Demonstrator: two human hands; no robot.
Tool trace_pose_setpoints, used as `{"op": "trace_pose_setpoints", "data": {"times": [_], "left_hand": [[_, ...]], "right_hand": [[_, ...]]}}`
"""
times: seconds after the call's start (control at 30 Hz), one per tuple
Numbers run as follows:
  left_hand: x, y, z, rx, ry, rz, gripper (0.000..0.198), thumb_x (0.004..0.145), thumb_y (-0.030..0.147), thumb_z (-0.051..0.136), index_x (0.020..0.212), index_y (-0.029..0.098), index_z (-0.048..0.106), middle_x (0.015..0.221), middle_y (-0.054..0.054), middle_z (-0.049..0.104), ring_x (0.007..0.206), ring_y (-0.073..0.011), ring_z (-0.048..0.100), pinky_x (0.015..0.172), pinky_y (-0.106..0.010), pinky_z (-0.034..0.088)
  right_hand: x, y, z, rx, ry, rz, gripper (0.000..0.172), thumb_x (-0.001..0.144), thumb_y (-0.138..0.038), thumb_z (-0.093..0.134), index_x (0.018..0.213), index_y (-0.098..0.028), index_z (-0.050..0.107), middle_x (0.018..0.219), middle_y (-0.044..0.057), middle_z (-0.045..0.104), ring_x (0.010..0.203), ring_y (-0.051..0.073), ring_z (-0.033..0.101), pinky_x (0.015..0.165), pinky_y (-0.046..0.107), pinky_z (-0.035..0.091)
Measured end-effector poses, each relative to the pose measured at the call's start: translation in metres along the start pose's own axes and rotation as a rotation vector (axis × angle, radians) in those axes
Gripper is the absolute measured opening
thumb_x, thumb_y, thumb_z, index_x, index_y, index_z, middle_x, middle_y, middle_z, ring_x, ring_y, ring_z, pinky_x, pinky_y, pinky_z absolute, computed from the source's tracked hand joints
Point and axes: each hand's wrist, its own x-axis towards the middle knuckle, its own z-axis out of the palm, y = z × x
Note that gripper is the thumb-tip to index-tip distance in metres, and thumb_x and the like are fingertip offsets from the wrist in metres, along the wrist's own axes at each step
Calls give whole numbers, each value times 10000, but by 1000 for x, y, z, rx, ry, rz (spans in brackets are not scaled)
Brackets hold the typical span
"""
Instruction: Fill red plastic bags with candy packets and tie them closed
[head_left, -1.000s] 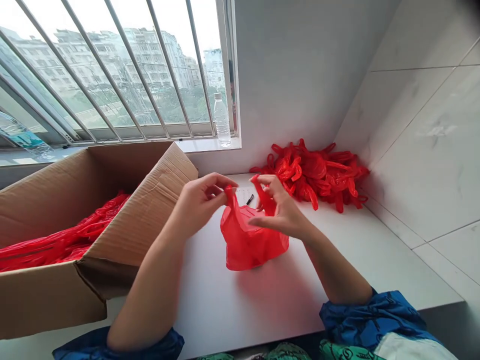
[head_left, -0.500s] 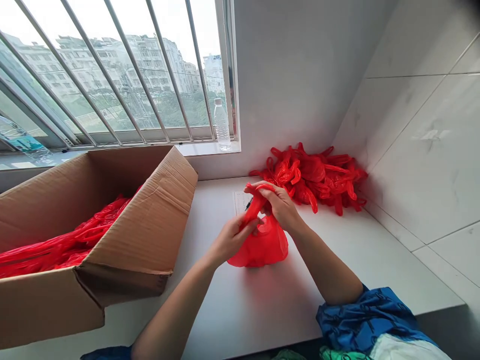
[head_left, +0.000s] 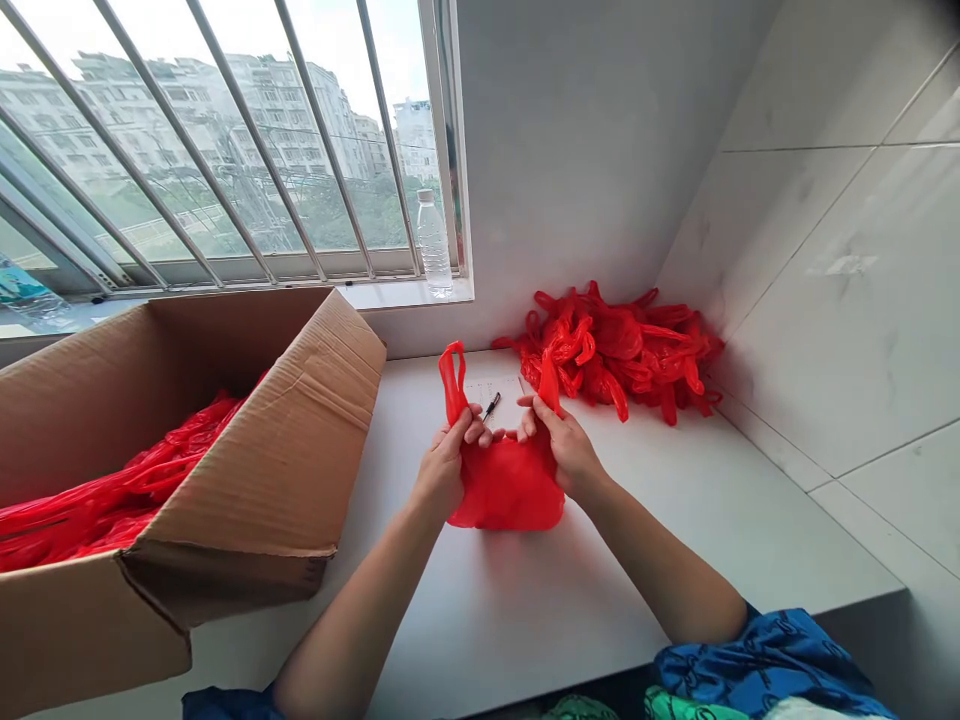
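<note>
The red bag (head_left: 507, 490) is thin, glossy plastic, like the heaped bags (head_left: 615, 350) behind it, while the box (head_left: 255, 470) is rough brown corrugated cardboard, the counter (head_left: 525, 620) smooth matt white, the wall tiles (head_left: 847, 330) polished and faintly veined, and the water bottle (head_left: 433, 245) clear plastic.

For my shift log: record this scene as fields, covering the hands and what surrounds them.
Left hand: grips the red plastic carrier bag below one handle
Right hand: grips the same bag below its other handle
Bag position: on the white counter, handles up
Beyond hands: pen on a paper sheet
Far side: heap of red bags
Left side: cardboard box holding more red bags
</note>
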Motion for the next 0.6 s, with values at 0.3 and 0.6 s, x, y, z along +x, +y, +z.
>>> {"op": "trace_pose_setpoints", "data": {"times": [0.3, 0.6], "left_hand": [[0, -4, -14, 844, -166, 176, 313, 912, 470, 518, 739, 212, 551, 607, 19, 456, 583, -145, 385, 613, -271, 323], [-2, 3, -20, 340, -373, -316, 223, 827, 391, 665, 866, 174, 631, 692, -5, 545, 662, -141, 509, 671, -252, 416]], "right_hand": [[8, 16, 8, -255, -284, 34, 555, 803, -319, 640, 1335, -291, 487, 970, -5, 619, 865, 169, 595, 844, 340, 507], [1, 13, -1, -175, -163, 120, 566, 908, -678, 461, 912, -180, 731, 628, 8, 563, 661, 181, 585, 688, 328, 506]]}}
